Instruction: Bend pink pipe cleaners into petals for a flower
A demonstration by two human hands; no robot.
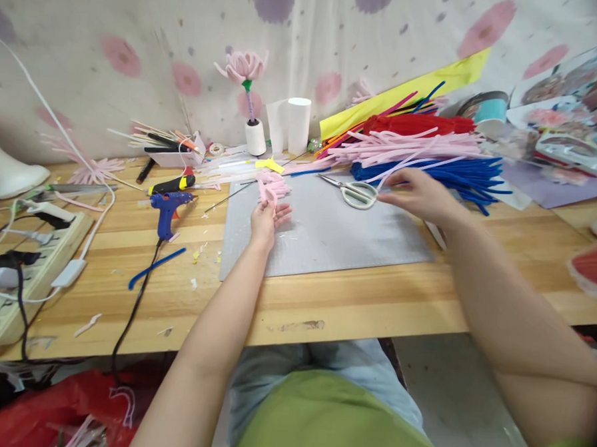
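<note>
My left hand is pinched on a looped pink pipe cleaner, thumb and forefinger closed and the other fingers spread. More short pink pipe cleaner pieces lie just behind it on the grey cutting mat. At the mat's back right, my right hand has thumb and fingertips closed at the handle end of white-handled scissors. The scissor blades point left. A loose pink strand runs close by these fingertips, from the pink pipe cleaner bundle.
Blue and red pipe cleaners are heaped at the back right. A pink flower stands in a white pot. On the left are a blue glue gun with its cord, a bent blue pipe cleaner and a power strip.
</note>
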